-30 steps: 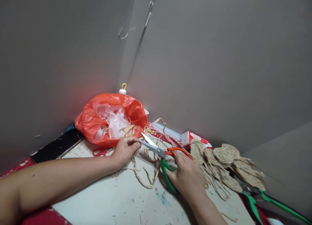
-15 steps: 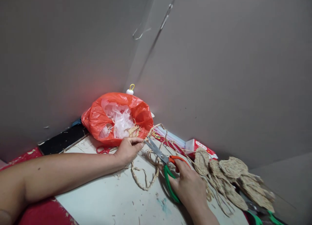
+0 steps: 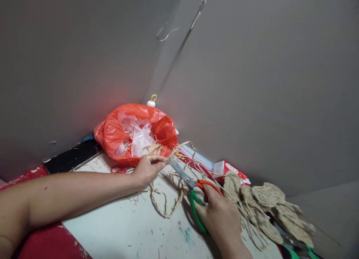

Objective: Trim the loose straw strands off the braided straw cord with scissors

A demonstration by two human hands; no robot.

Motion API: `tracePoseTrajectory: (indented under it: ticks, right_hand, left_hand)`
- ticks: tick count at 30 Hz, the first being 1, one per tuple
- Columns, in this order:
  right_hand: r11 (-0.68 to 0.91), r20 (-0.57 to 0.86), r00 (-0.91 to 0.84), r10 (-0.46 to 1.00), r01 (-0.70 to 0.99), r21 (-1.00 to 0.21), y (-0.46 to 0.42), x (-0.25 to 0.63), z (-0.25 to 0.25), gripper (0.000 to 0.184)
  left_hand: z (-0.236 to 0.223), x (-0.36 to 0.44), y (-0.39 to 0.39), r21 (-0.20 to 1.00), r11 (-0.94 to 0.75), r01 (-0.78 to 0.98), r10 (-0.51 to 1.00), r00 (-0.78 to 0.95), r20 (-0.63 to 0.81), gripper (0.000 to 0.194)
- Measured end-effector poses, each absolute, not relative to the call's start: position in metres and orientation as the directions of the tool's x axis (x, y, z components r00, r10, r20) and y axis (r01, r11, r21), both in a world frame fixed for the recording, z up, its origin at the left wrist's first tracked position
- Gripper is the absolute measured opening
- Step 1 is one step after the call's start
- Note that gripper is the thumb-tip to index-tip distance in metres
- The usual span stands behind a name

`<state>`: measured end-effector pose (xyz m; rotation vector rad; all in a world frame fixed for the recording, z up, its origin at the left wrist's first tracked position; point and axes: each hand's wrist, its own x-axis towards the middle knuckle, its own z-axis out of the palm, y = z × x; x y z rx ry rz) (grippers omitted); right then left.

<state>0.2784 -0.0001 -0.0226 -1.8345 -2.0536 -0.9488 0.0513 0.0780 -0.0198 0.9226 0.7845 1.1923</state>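
Note:
Between the fingertips of my left hand [image 3: 148,170] is pinched a braided straw cord [image 3: 166,215], which loops down onto the white board [image 3: 126,229]. My right hand [image 3: 221,218] is closed around scissors [image 3: 185,177] with one orange and one green handle. Their blades point up and left, with the tips at the cord beside my left fingertips. The blades look nearly closed in this frame. More of the cord runs to the right, toward several coiled straw pieces [image 3: 267,194].
A red plastic bag [image 3: 112,139] holding white plastic and straw scraps stands behind my left hand. A black flat object [image 3: 71,156] lies left of it. Along the grey wall [image 3: 266,83] are pale straws [image 3: 200,158] and a red-and-white box [image 3: 232,172]. Green handles [image 3: 290,251] show at lower right.
The scissor blades, slightly apart before, have come closer together at the cord by my left fingertips. The view has shifted a little; both hands stay in nearly the same place.

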Motion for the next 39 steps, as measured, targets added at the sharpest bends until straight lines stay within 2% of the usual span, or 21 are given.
tracePoseTrajectory:
  ticks: [6, 15, 25, 31, 39]
  right_hand:
    - [-0.046, 0.602, -0.186, 0.777, 0.936, 0.349, 0.001, 0.287, -0.026, 0.036]
    - [-0.032, 0.617, -0.224, 0.755, 0.926, 0.375, 0.001, 0.287, -0.029, 0.037]
    - [-0.013, 0.624, -0.246, 0.741, 0.925, 0.38, -0.001, 0.29, -0.032, 0.036]
    - [0.006, 0.567, -0.236, 0.789, 0.926, 0.376, 0.0, 0.29, -0.035, 0.041]
    - [0.023, 0.587, -0.236, 0.774, 0.938, 0.346, 0.0, 0.281, -0.03, 0.04]
  left_hand:
    - [-0.021, 0.051, 0.079, 0.936, 0.098, -0.339, 0.98, 0.198, -0.031, 0.023]
    - [-0.012, 0.049, 0.076, 0.976, 0.023, -0.215, 0.985, 0.17, 0.014, 0.011]
    - [-0.013, 0.049, 0.079, 0.98, 0.007, -0.197, 0.995, 0.098, 0.013, 0.003]
    - [-0.017, 0.049, 0.079, 0.982, -0.016, -0.186, 0.991, 0.13, 0.04, 0.008]
    - [-0.022, 0.051, 0.08, 0.986, -0.079, -0.148, 0.987, 0.127, 0.099, 0.013]
